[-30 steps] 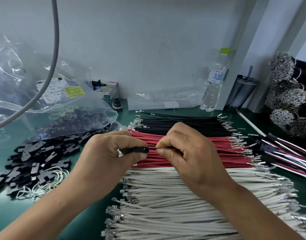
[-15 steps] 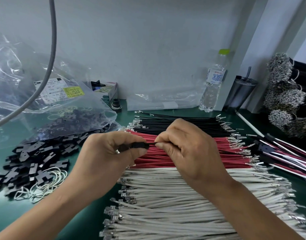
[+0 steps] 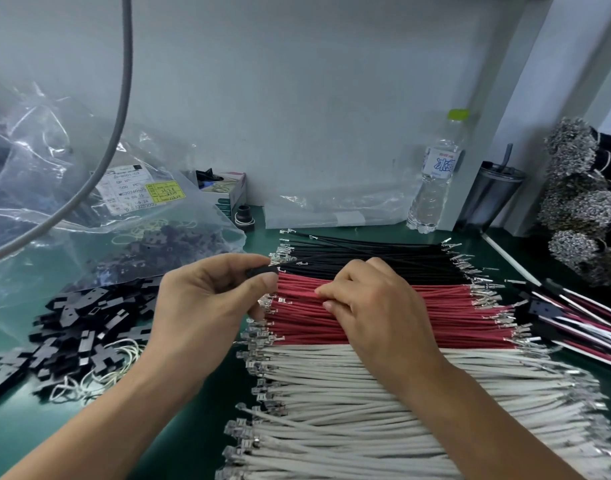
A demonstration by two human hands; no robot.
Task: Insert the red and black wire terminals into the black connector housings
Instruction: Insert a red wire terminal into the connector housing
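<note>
Left hand (image 3: 207, 299) pinching small black connector housing (image 3: 262, 270) with black wire (image 3: 317, 258) trailing, above tabletop's middle, right hand (image 3: 373, 306) fingertips curled onto red wires (image 3: 435, 320), whether pinching one unclear

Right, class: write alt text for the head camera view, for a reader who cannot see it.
The left hand pinches a black connector housing with a black wire running from it, while the right hand fingers the red wires. Rows of black wires, red and white wires cover a green bench; loose housings lie left.
</note>
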